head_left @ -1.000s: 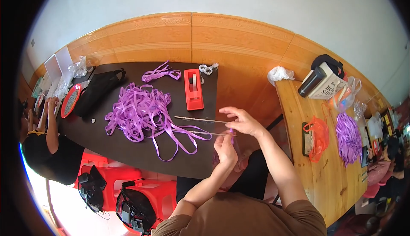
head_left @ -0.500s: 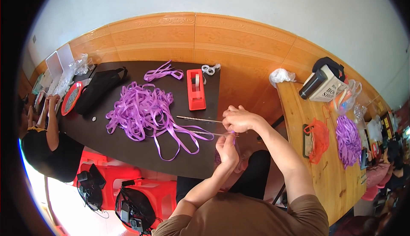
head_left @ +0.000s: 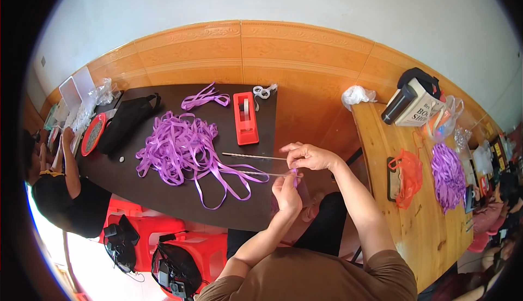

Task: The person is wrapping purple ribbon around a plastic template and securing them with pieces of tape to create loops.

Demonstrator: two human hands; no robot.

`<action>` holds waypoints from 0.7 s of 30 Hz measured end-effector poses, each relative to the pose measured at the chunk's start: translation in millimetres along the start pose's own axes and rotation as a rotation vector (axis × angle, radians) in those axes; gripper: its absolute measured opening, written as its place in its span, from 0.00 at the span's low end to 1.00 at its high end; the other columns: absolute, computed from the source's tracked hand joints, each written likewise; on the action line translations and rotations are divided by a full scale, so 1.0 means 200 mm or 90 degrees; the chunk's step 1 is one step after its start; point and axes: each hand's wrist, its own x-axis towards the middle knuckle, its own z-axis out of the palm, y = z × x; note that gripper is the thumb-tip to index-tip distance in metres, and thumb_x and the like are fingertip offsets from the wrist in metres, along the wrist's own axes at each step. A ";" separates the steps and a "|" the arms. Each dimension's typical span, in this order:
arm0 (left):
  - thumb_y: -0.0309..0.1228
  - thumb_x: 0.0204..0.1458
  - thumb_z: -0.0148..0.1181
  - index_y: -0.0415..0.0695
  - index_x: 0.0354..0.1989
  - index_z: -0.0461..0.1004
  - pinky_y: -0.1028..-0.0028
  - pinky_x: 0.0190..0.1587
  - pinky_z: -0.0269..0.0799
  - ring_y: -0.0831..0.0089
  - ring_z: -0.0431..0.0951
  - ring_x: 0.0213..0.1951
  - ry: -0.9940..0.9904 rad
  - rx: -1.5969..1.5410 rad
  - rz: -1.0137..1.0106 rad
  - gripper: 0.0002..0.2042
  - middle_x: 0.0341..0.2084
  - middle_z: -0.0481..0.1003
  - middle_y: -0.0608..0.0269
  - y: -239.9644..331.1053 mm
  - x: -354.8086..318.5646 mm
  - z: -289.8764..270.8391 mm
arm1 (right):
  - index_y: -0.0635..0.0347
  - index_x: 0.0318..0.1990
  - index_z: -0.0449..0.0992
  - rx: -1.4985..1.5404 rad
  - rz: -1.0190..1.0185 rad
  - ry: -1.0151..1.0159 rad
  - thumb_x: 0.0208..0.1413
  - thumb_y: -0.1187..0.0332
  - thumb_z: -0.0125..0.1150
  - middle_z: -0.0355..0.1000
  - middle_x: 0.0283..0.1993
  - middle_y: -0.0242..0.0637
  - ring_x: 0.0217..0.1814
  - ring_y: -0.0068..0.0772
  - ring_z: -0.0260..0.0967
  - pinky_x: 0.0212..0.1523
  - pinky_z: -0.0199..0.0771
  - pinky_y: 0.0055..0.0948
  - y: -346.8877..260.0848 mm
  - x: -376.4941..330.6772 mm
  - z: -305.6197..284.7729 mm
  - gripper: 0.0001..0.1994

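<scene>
Purple ribbon strip point(head_left: 295, 179) sits just off the surface point(head_left: 253, 214), its lower part pinched between my left hand's point(head_left: 286, 195) thumb and finger, beside the end of the lower metal rod point(head_left: 272, 174). Half a second ago my right hand point(head_left: 315, 157) was bunched above, near the tip of the upper metal rod point(head_left: 253, 155); now its thumb and fingertips have dropped to the strip's top, though I cannot tell if they grip it. My left hand's pinch is unchanged, and so is the tangled ribbon pile point(head_left: 177, 148) left of the rods
</scene>
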 end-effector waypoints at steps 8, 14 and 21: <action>0.22 0.49 0.55 0.35 0.29 0.73 0.80 0.31 0.68 0.73 0.75 0.28 -0.012 -0.009 -0.023 0.03 0.27 0.76 0.59 0.02 -0.01 0.00 | 0.57 0.30 0.77 0.174 -0.036 0.044 0.51 0.74 0.56 0.58 0.62 0.42 0.59 0.33 0.60 0.55 0.62 0.33 0.06 -0.06 0.03 0.03; 0.21 0.49 0.54 0.34 0.29 0.73 0.80 0.31 0.68 0.73 0.76 0.27 -0.020 -0.021 -0.029 0.03 0.27 0.76 0.58 0.03 -0.01 0.00 | 0.55 0.38 0.79 0.279 -0.119 0.116 0.51 0.76 0.56 0.61 0.60 0.41 0.56 0.32 0.62 0.55 0.63 0.31 0.15 -0.12 0.07 0.09; 0.21 0.49 0.55 0.35 0.29 0.74 0.79 0.32 0.69 0.73 0.75 0.26 -0.015 -0.015 -0.024 0.03 0.26 0.76 0.59 0.02 -0.01 0.00 | 0.65 0.53 0.66 0.465 0.012 0.283 0.52 0.74 0.58 0.66 0.53 0.39 0.53 0.31 0.64 0.54 0.65 0.30 0.08 -0.12 0.18 0.20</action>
